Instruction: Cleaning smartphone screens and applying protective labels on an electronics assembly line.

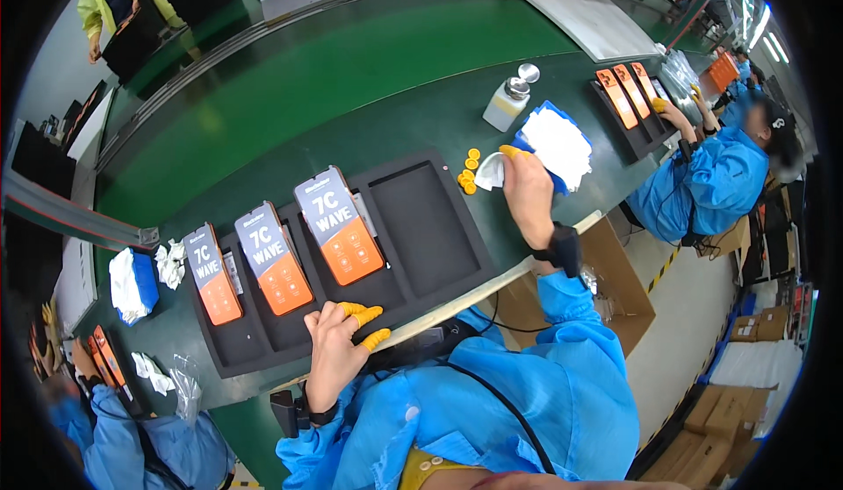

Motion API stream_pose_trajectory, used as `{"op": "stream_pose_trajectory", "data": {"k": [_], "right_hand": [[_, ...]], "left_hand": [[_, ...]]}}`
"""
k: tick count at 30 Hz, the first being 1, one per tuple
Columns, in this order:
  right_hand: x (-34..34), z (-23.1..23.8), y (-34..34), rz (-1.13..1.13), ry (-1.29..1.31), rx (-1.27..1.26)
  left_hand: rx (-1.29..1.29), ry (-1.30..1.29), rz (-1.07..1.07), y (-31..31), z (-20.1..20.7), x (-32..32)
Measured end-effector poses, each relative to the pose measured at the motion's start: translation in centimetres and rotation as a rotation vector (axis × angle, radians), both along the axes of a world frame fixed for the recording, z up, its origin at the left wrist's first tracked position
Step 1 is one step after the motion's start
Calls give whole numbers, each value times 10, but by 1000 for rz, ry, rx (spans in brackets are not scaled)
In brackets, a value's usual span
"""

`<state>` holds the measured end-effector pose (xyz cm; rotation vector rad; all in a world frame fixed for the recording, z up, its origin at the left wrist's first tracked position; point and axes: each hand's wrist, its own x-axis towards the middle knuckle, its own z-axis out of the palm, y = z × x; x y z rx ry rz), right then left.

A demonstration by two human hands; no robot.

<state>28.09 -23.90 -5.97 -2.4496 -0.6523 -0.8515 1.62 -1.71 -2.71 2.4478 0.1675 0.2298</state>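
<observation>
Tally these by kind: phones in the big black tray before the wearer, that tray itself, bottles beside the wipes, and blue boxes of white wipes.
Grey-and-orange phones: 3
Black tray: 1
Metal-topped bottle: 1
Blue boxes: 2
Total: 7

A dark green bench (439,126) with a pale front edge (465,305) is running across the room, while beyond it a glossy green surface (351,68) is stretching along a metal rail (263,31), with a pale board (580,16) lying at its right end. On the left, a plain light wall (53,61) is rising behind a grey post (70,205). On the right, bright strip lights (760,25) are shining overhead, and a light grey floor (702,288) is carrying yellow-and-black striped tape (663,269) and stacked brown cardboard boxes (716,415).
</observation>
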Motion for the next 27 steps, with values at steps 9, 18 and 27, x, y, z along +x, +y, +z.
{"op": "stream_pose_trajectory", "data": {"k": [9, 18, 27], "right_hand": [[-71, 80, 34, 788, 1149, 352], [-77, 70, 58, 758, 1535, 133], [-102, 41, 62, 1200, 1850, 821]], "left_hand": [[-955, -140, -14, -29, 6, 46], [-1462, 74, 139, -11, -1, 29], [-1349, 117, 73, -34, -17, 29]]}}
